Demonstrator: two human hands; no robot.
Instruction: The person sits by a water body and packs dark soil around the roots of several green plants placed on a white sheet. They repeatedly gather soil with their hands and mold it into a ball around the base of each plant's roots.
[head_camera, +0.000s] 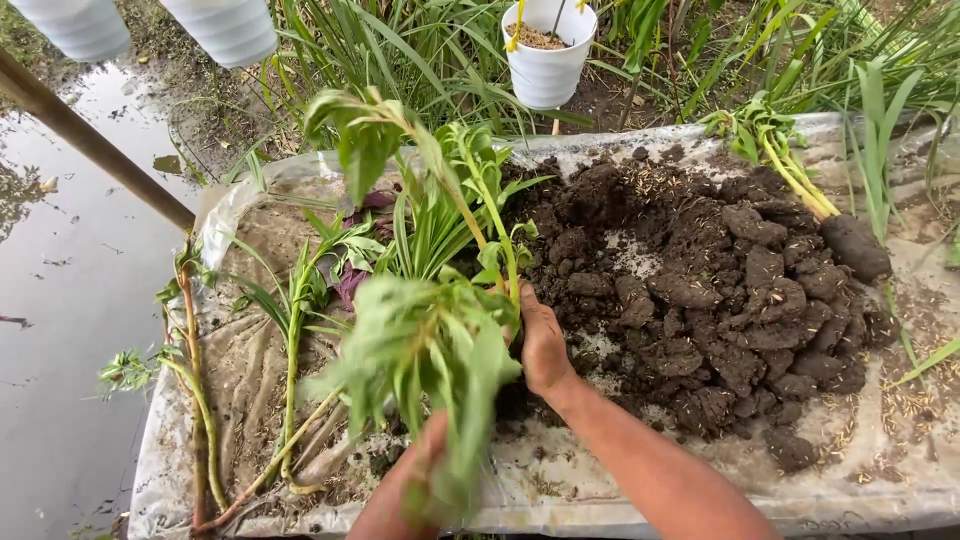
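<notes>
The left hand (415, 480) is at the bottom edge of the view, closed around the lower stems of a bunch of limp, pale-green leafy plant cuttings (425, 350); its fingers are largely hidden by the foliage. The right hand (543, 345) rests just beside the left edge of the heap of dark brown clumped soil (715, 310), fingers curled against the upper part of the same bunch; whether it fully grips a stem cannot be determined. The bunch stands directly left of the soil heap, touching its edge. The heap lies on a grey, mud-stained plastic sheet (860, 480) that covers the desk. Left of the heap, beyond the bunch, several long pale-stemmed seedlings with narrow green leaves (290, 330) lie flat on the sheet, and a thin reddish-brown stalk (193, 380) lies at the sheet's far left margin. Behind the bunch, at the upper left of the heap, upright green shoots with purple lower leaves (420, 200) rise from the sheet. At the upper right of the heap, a yellow-stemmed plant with a dark root ball (830, 215) lies diagonally, the root ball touching the heap. Behind the heap, a white ribbed plastic pot (548, 60) filled with light growing medium stands among tall grass. Well left of the heap, muddy standing water (70, 280) covers the ground, crossed by a brown pole (90, 140).
</notes>
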